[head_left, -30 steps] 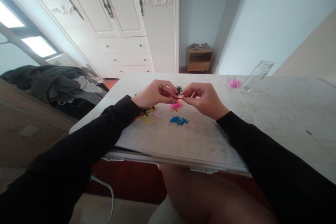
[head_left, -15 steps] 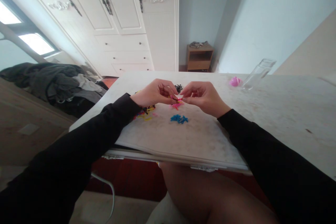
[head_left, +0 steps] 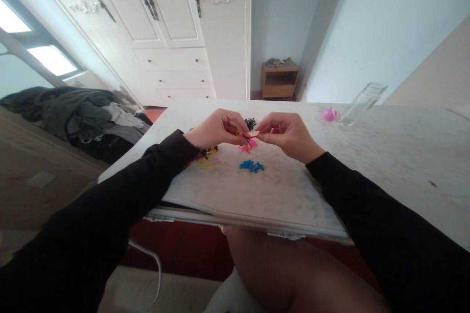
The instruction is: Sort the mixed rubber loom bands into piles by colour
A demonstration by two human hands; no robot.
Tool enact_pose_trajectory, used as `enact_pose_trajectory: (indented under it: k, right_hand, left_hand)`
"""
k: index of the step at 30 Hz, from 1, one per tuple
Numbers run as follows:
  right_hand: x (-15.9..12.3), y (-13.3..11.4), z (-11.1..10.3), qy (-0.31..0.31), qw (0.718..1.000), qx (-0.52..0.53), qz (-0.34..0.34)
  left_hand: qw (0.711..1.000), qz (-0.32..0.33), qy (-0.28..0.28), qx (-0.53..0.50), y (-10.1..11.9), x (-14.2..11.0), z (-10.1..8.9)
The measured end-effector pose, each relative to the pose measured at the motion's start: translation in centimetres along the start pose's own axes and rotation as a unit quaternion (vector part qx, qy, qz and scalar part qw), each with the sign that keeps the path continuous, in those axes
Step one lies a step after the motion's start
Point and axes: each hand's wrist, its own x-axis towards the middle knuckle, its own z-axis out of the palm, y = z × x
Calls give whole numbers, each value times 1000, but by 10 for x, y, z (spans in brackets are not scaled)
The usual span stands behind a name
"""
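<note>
My left hand is closed in a pinch on a few tangled small bands, yellow and dark among them. A red rubber band stretches from there to the fingertips of my right hand, which pinch its other end. Just below the fingers lies a pink pile of bands. Nearer me sits a blue pile of bands, and beyond the fingers a black pile. A mixed-colour pile is partly hidden behind my left wrist.
The pale table reaches far to the right. A clear glass bottle leans there beside a pink round object. Dark clothes are heaped at the left, and a white wardrobe stands behind.
My fingertips have drawn slightly apart, and the red band between them now shows stretched out. The piles have stayed where they were.
</note>
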Motion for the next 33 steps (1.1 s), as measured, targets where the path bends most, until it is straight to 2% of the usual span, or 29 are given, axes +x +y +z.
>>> enact_pose_trajectory:
  k: [8, 16, 21, 23, 25, 30, 33]
  right_hand:
    - [1, 0, -6, 9, 1000, -13, 9]
    - [0, -3, -10, 0, 998, -58, 2]
    - [1, 0, -16, 58, 996, -65, -2]
    - [2, 0, -23, 92, 993, -79, -8]
    - [3, 0, -34, 100, 989, -111, -12]
    - [0, -3, -61, -23, 973, -230, 18]
    - [-2, -4, -71, -55, 958, -281, 17]
  left_hand:
    - [1000, 6, 26, 3, -1, 0, 0]
    - [999, 12, 25, 18, 1, 0, 1]
    - [998, 19, 26, 47, -2, -1, -4]
    - [998, 19, 34, 54, -2, -1, -5]
    - [997, 18, 44, 59, -2, -1, -6]
    - [996, 29, 46, 67, -1, 0, -5]
    - [996, 30, 43, 65, -1, 0, -5]
